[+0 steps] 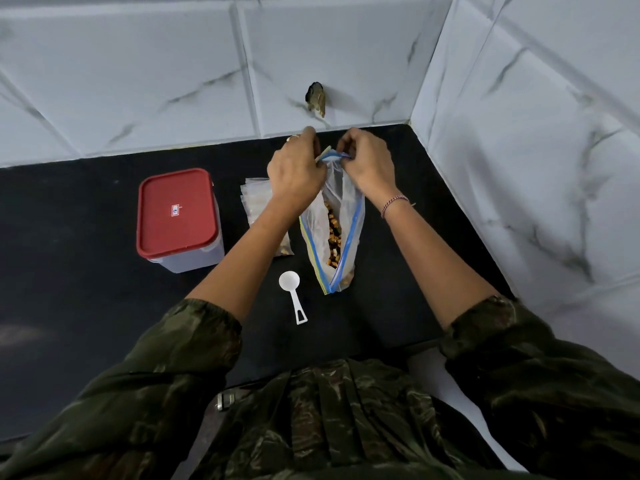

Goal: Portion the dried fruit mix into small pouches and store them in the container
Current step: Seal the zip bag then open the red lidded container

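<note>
1. Head view: a bag (315, 233) with a blue zip strip is held up by its far end over the black bench (86, 237), close to the corner where two marbled walls (138, 64) meet.
2. The far end of the zip strip is pinched by the left hand (296, 171), whose fingers (311, 140) are curled onto it.
3. The same end is pinched from the other side by the right hand (369, 164), its fingers (346, 143) curled likewise; the two hands are just beside each other.
4. The bag's mouth is seen parted along its length, and the fruit mix (334, 233) is seen inside. The bag's near end is rested on the bench.
5. A stack of clear pouches (254, 199) is laid flat just left of the bag and is partly covered by the left forearm.
6. The container (194, 258) is stood left of the pouches, apart from them, with its red lid (176, 209) on.
7. A white scoop (292, 296) is laid on the bench near the bag's near end, bowl away from the person, handle toward them.
8. A ring (292, 136) is worn on the left hand and a bracelet (394, 202) on the right wrist.
9. A small dark thing (316, 98) is fixed to the back wall; what it is cannot be told.
</note>
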